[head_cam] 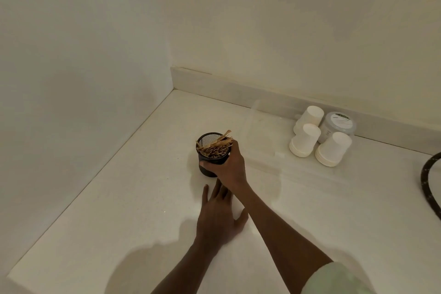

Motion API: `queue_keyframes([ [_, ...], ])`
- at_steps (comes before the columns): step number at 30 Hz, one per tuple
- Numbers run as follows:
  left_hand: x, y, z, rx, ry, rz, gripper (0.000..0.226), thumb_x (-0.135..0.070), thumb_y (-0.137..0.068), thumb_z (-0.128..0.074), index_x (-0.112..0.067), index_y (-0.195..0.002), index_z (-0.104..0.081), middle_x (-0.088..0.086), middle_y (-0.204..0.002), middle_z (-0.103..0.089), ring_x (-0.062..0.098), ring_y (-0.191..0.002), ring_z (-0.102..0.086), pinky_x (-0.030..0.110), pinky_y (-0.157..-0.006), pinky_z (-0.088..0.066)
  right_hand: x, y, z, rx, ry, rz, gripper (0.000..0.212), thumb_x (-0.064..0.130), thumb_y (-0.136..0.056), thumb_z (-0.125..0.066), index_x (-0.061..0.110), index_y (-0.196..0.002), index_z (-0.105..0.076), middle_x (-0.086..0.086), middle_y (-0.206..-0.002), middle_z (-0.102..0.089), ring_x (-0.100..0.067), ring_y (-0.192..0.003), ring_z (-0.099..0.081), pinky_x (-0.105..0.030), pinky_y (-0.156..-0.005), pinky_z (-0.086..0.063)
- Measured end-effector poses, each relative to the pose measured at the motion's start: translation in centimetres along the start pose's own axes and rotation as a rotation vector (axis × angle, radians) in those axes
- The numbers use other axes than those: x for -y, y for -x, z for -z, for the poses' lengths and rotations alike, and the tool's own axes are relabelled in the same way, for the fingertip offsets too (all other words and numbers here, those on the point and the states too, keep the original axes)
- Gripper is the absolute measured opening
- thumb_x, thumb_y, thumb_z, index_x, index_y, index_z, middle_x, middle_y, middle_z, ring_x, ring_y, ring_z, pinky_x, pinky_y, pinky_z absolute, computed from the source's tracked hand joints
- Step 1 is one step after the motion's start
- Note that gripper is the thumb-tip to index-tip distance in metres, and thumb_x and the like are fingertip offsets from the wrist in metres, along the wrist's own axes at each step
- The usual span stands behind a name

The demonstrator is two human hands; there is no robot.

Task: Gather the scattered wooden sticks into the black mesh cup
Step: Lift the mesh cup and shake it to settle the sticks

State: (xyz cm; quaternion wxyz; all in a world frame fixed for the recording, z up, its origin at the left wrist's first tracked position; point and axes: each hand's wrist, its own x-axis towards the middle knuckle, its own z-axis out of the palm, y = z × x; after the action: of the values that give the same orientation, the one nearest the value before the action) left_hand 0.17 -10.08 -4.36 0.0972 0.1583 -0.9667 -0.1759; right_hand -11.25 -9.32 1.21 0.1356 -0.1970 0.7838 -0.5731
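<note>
Head view: white counter
R hand: fingers wrapped round black mesh cup
Cup: upright mid-counter, wooden sticks bunched inside
L hand: flat, fingers spread, just below cup

Dim, warm-toned indoor illumination with a yellowish cast over the pale walls and the white desk. Light falls from above and behind the viewer: a broad soft shadow lies on the desk at the lower centre, beneath the forearms, and a fainter one rings the black mesh cup. No strong glare; only a weak sheen on the desk near the paper cups. Wide-angle distortion bends the baseboard and the desk edge toward the frame borders. Focus is moderately soft throughout, with slight motion blur on the left hand.
</note>
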Motion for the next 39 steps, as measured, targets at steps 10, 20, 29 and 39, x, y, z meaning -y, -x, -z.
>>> queue_keyframes([
  [10, -0.2, 0.1, 0.1, -0.018, 0.023, -0.01, 0.07, -0.069, -0.082, -0.042, -0.034, -0.143, -0.036, -0.013, -0.148, -0.045, 0.006, -0.143, -0.03, 0.046, -0.121, -0.016, 2.7, 7.8, 6.9, -0.139, -0.119, 0.071, 0.074, 0.042, -0.05, -0.089, 0.038, -0.112, -0.05, 0.029, -0.106, -0.061, 0.008, -0.103, -0.059, -0.015, -0.077, -0.055],
  [20, -1.2, 1.2, -0.5, 0.012, 0.009, 0.015, 0.063, -0.051, -0.095, -0.04, -0.02, -0.15, -0.034, 0.005, -0.161, -0.018, 0.021, -0.15, -0.012, 0.04, -0.121, -0.014, 0.2, 19.2, 15.9, -0.214, -0.093, 0.033, 0.077, 0.04, -0.049, -0.092, 0.053, -0.11, -0.048, 0.029, -0.11, -0.063, 0.008, -0.104, -0.061, -0.011, -0.074, -0.054],
  [29, -5.4, 3.1, -2.1, 0.046, -0.041, 0.032, 0.085, -0.077, -0.086, -0.024, -0.023, -0.152, -0.027, 0.006, -0.163, -0.01, 0.022, -0.151, -0.004, 0.045, -0.122, -0.009, -1.5, 22.3, 23.0, -0.353, -0.048, -0.002, 0.068, 0.031, -0.052, -0.091, 0.05, -0.105, -0.054, 0.03, -0.104, -0.066, 0.013, -0.098, -0.06, 0.0, -0.069, -0.046],
  [39, -6.1, 3.3, -1.2, -0.062, -0.013, 0.062, 0.089, -0.073, -0.084, -0.027, -0.013, -0.149, -0.032, 0.013, -0.162, -0.013, 0.025, -0.151, -0.005, 0.048, -0.121, -0.012, -2.3, 20.8, 24.1, -0.342, -0.021, -0.051, 0.076, 0.038, -0.048, -0.093, 0.047, -0.111, -0.053, 0.03, -0.106, -0.064, 0.012, -0.1, -0.06, -0.004, -0.072, -0.049],
])
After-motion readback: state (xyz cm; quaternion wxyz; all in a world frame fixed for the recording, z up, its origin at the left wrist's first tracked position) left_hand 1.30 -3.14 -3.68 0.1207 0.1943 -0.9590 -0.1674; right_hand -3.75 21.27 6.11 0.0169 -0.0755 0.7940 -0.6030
